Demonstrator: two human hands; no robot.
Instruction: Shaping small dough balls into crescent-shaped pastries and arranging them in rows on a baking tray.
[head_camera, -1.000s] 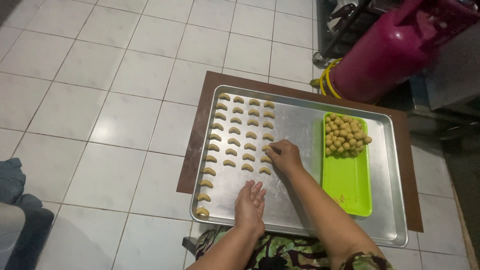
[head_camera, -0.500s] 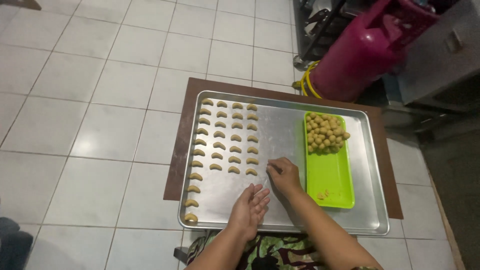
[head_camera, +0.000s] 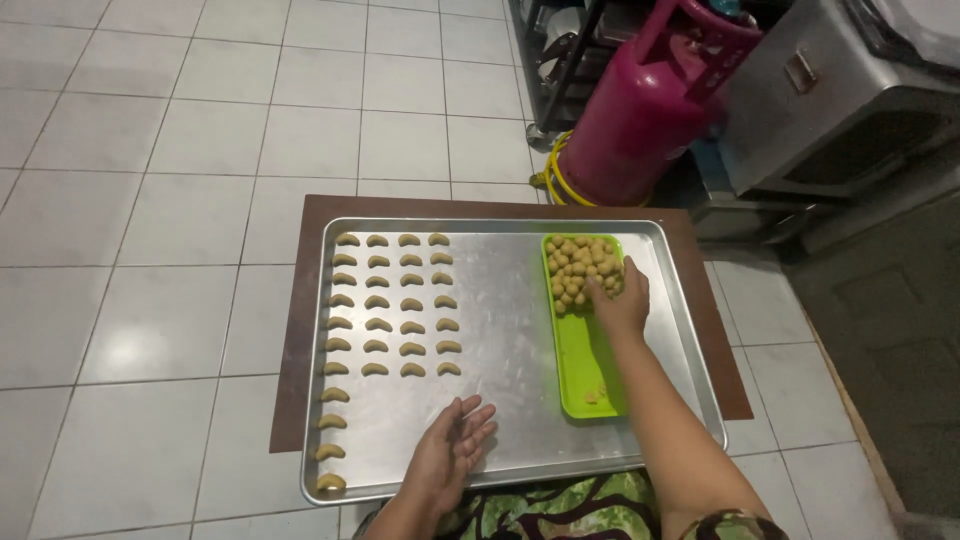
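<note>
A metal baking tray (head_camera: 500, 300) lies on a brown board (head_camera: 300, 300) on the tiled floor. Rows of small crescent-shaped dough pieces (head_camera: 392, 305) fill its left part. A lime green tray (head_camera: 585, 360) sits on the right side of it, with a heap of small dough balls (head_camera: 578, 268) at its far end. My right hand (head_camera: 620, 295) reaches into that heap, fingers curled over the balls. My left hand (head_camera: 455, 450) rests flat and open on the bare metal near the front edge, holding nothing.
A magenta gas cylinder (head_camera: 650, 105) with a yellow hose (head_camera: 552, 175) stands behind the tray at the right. A grey metal cabinet (head_camera: 830, 90) and a dark rack (head_camera: 560, 60) lie beyond it. White floor tiles (head_camera: 150, 200) spread to the left.
My right hand left the crescent rows and moved right to the heap of dough balls in the green tray. My left hand stayed near the front edge. The view shifted.
</note>
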